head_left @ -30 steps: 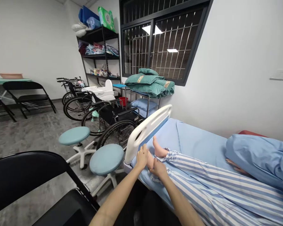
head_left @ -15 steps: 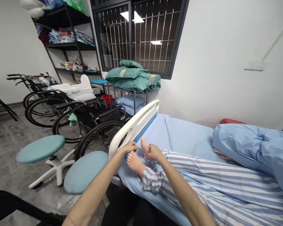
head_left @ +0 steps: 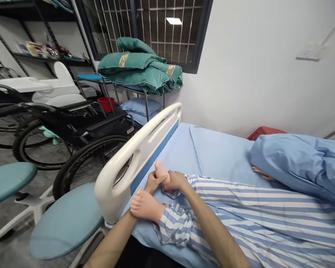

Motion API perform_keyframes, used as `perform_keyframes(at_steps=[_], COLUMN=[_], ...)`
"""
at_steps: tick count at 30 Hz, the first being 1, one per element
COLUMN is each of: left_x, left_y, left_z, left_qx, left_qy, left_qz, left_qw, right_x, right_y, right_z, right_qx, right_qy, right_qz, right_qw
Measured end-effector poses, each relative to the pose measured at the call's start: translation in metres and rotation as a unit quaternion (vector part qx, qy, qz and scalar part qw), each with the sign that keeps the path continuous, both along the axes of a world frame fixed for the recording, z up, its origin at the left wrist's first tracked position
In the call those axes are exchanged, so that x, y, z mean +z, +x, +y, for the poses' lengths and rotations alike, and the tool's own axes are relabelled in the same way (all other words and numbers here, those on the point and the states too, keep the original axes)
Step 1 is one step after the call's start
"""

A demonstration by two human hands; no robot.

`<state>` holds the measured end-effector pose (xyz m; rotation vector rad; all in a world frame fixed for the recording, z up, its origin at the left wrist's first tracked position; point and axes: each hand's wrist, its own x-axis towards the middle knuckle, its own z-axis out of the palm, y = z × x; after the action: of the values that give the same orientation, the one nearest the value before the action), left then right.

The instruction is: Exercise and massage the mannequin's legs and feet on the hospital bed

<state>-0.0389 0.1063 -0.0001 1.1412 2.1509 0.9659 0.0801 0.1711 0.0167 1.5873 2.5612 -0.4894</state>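
A figure in blue and white striped pyjamas (head_left: 240, 216) lies on a bed with a light blue sheet (head_left: 212, 152). Its near foot (head_left: 145, 204) rests by the white footboard (head_left: 134, 152), lying over my left forearm. Both my hands hold the far foot (head_left: 160, 171), which points upward. My left hand (head_left: 153, 181) wraps its sole side from below. My right hand (head_left: 177, 180) closes round its ankle at the trouser cuff. A light blue quilt (head_left: 301, 163) covers the figure's upper body.
A black wheelchair (head_left: 80, 137) stands just beyond the footboard, with more wheelchairs behind it. Two teal stools (head_left: 64, 223) sit on the floor at left. A metal trolley carries green folded bedding (head_left: 142, 70) under a barred window. A red object (head_left: 264, 131) lies by the wall.
My view has swung right and closer to the bed. Both hands went from the near foot to the far foot, which is now gripped by both.
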Motion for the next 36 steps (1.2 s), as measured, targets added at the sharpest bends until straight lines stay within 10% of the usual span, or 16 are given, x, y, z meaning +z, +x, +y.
perform_keyframes(at_steps=[5, 9, 13, 36], left_x=[-0.007, 0.000, 0.006, -0.004], left_y=[-0.014, 0.008, 0.027, 0.026], left_z=[0.027, -0.013, -0.041, -0.037], left_qx=[-0.130, 0.118, 0.340, 0.286], left_qy=[0.060, 0.008, -0.042, -0.112], left_qz=[-0.150, -0.015, 0.219, 0.254], left_qw=[0.978, 0.993, 0.914, 0.917], right_x=[-0.001, 0.004, 0.009, 0.002], right_y=[0.001, -0.001, -0.002, -0.003], right_z=[-0.001, -0.004, -0.008, -0.007], right_qx=[0.001, -0.012, -0.018, -0.015], right_qy=[0.008, -0.004, -0.008, 0.030], right_qz=[-0.011, -0.020, -0.020, -0.027], right_qw=[1.000, 1.000, 1.000, 0.999])
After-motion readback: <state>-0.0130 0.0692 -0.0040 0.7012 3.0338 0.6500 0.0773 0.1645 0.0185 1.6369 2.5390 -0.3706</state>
